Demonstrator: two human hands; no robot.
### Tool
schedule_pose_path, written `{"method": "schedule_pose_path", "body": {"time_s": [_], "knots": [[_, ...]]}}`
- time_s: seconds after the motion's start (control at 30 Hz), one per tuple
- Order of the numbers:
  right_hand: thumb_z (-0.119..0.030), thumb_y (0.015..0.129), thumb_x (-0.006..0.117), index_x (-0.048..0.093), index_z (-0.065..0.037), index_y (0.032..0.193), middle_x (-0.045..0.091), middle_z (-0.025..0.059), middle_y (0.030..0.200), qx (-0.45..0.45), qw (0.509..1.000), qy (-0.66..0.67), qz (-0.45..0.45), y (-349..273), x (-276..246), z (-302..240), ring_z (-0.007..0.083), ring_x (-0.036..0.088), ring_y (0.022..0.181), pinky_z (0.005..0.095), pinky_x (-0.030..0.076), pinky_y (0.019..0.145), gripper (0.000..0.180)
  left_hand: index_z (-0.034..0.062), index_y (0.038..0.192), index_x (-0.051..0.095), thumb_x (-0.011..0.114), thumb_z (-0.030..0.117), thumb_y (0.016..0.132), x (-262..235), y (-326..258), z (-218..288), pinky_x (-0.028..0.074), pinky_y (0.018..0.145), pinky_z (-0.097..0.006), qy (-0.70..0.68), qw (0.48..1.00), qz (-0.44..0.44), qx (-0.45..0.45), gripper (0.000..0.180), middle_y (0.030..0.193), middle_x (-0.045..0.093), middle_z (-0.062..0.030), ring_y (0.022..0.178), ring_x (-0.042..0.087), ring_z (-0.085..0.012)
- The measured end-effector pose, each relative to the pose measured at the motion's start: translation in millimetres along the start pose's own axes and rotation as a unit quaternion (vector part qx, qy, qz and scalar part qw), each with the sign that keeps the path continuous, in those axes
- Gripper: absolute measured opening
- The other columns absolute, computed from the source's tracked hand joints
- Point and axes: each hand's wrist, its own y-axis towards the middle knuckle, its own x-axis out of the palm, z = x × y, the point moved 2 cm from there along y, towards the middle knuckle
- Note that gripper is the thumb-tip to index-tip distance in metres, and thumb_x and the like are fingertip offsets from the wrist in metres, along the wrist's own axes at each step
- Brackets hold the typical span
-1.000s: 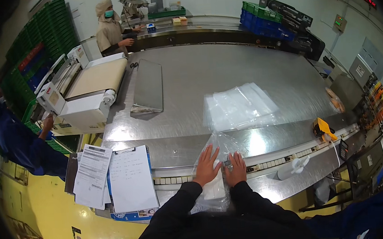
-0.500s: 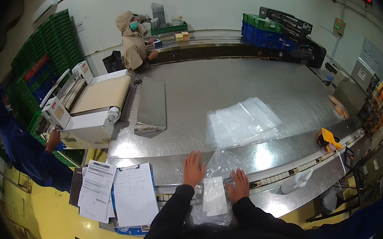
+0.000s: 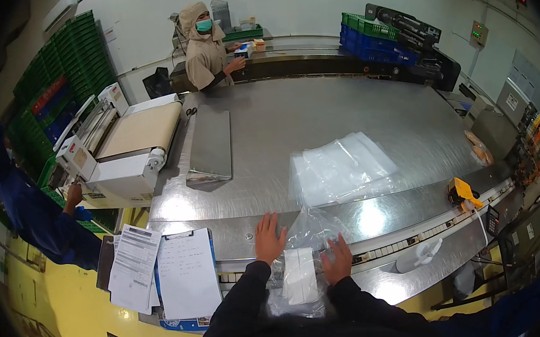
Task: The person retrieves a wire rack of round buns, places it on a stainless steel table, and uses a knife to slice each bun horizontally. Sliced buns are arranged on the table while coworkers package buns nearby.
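A clear plastic bag (image 3: 310, 229) lies at the table's near edge, with a white flat rectangular piece (image 3: 299, 275) on or inside it; I cannot tell which. My left hand (image 3: 269, 238) rests flat at the bag's left side, fingers stretched out on the steel. On the opposite side, my right hand (image 3: 336, 260) touches the bag's right edge with its fingers apart. Beyond them lies a fanned stack of clear plastic bags (image 3: 344, 170) on the steel table (image 3: 267, 136).
Left of my arms are a clipboard (image 3: 188, 275) and printed sheets (image 3: 134, 267). A white belt machine (image 3: 132, 139) and a bent metal plate (image 3: 209, 149) stand farther left. To the right are a yellow tape dispenser (image 3: 463, 193) and a white bottle (image 3: 419, 255). Two co-workers stand nearby.
My right hand has lifted slightly and its fingers have curled a little. My left hand stays almost in place. The co-worker in beige has moved right along the back counter.
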Motion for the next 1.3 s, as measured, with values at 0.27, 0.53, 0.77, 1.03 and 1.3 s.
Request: {"method": "schedule_pose_path", "body": {"time_s": [0.27, 0.53, 0.77, 1.03, 1.3], "knots": [[-0.012, 0.078, 0.068, 0.066, -0.010, 0.095, 0.063, 0.0110, 0.105, 0.045, 0.985, -0.017, 0.167, 64.6, -23.2, 76.7, 0.0331, 0.056, 0.102, 0.0474, 0.041, 0.089, 0.018, 0.0015, 0.132, 0.051, 0.065, 0.021, 0.086, 9.8, 18.9, -2.7, 0.034, 0.106, -0.047, -0.033, 0.999, 0.030, -0.027, 0.052, 0.129, 0.055, -0.0204, 0.127, 0.044, -0.0381], [-0.023, 0.084, 0.064, 0.064, -0.010, 0.082, 0.064, 0.0058, 0.081, 0.139, 0.965, -0.143, 0.171, 87.9, -0.3, 89.7, 0.0275, 0.059, 0.083, 0.0429, 0.041, 0.078, 0.013, 0.0016, 0.128, 0.054, 0.067, 0.016, 0.084, 28.5, 143.0, 3.2, 0.039, 0.102, -0.046, -0.102, 0.993, 0.061, 0.023, 0.048, 0.127, 0.055, -0.0221, 0.121, 0.049, -0.0397], [-0.025, 0.087, 0.062, 0.062, -0.011, 0.079, 0.064, 0.0060, 0.072, 0.180, 0.955, -0.188, 0.142, 111.6, -1.3, 82.6, 0.0296, 0.061, 0.072, 0.0436, 0.042, 0.072, 0.016, 0.0031, 0.115, 0.060, 0.068, 0.017, 0.082, 81.1, 255.2, -47.1, 0.044, 0.095, -0.047, -0.039, 0.995, 0.086, 0.033, 0.037, 0.119, 0.058, -0.0207, 0.113, 0.054, -0.0393], [-0.021, 0.084, 0.063, 0.060, -0.012, 0.079, 0.061, 0.0042, 0.073, 0.157, 0.961, -0.174, 0.149, 110.0, -0.2, 84.4, 0.0280, 0.059, 0.075, 0.0444, 0.041, 0.070, 0.011, 0.0041, 0.107, 0.061, 0.070, 0.016, 0.077, 118.4, 327.7, -103.4, 0.046, 0.087, -0.051, 0.062, 0.986, 0.118, -0.100, 0.033, 0.110, 0.060, -0.0179, 0.107, 0.057, -0.0372], [-0.019, 0.083, 0.063, 0.056, -0.012, 0.077, 0.059, 0.0029, 0.076, 0.153, 0.957, -0.206, 0.136, 114.1, -1.7, 82.4, 0.0259, 0.058, 0.076, 0.0428, 0.039, 0.069, 0.012, 0.0071, 0.131, 0.050, 0.074, 0.030, 0.078, 143.6, 325.3, -131.2, 0.042, 0.093, -0.056, 0.115, 0.981, 0.089, -0.127, 0.062, 0.128, 0.054, -0.0166, 0.124, 0.047, -0.0368]]}}
